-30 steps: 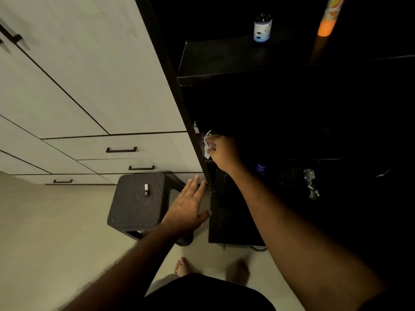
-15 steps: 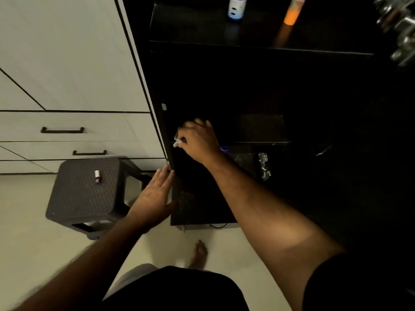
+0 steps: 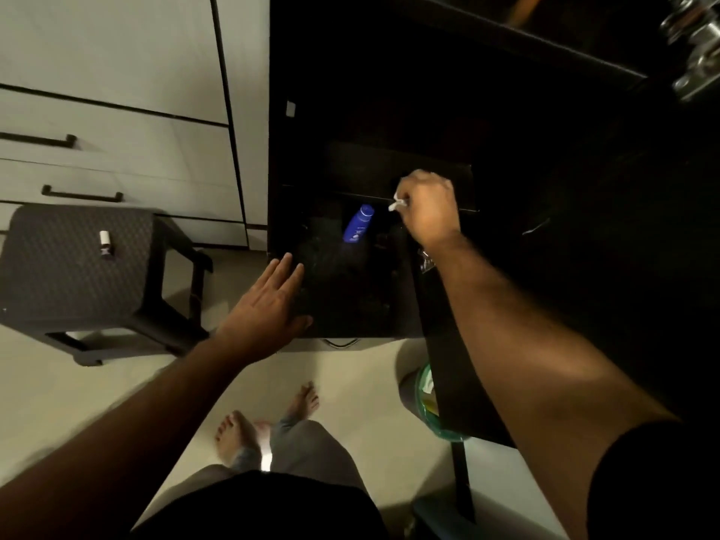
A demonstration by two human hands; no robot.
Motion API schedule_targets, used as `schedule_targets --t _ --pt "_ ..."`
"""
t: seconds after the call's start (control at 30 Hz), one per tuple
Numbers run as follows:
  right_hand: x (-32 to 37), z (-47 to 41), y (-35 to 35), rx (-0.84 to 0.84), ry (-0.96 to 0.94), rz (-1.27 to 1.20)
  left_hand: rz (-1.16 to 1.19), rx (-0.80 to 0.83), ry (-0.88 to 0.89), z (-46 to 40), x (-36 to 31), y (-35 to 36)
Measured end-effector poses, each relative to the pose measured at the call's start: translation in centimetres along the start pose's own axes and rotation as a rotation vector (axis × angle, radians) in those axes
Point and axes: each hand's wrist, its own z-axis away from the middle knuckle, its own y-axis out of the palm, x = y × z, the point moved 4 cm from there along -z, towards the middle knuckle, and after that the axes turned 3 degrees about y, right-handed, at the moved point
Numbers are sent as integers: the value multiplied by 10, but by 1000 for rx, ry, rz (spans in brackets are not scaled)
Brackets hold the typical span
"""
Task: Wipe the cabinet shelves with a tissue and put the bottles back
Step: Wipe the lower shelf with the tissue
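Right hand (image 3: 428,206) was clenched round a bit of white tissue (image 3: 398,202), pressed at the front edge of a dark shelf (image 3: 463,177) inside the black cabinet (image 3: 311,72). Left hand (image 3: 269,305) was flat, fingers straight, grasping nothing, near the cabinet's lower front. A blue bottle (image 3: 359,224) stood on the level below, just left of the tissue. A small bottle (image 3: 104,244) sat on the dark stool (image 3: 58,274), well apart, by the white drawers (image 3: 117,142).

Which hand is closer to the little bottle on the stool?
Left. The left hand hovers open to the right of the stool with the little bottle; the right hand is farther off, inside the cabinet, gripping the tissue.
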Motion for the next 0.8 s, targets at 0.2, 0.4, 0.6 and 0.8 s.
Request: schedule_targets --t 0.2,0.4,0.6,0.8 --pt "-43 3 -9 44 35 131 45 0 -24 -3 -14 9" --pt "-81 -4 -13 158 95 256 115 -23 -74 -21 -36 26" --pt "-78 -1 -15 127 104 231 192 -91 -101 -36 -66 54" --pt "-78 22 -8 40 39 206 243 -128 -134 -42 -81 75"
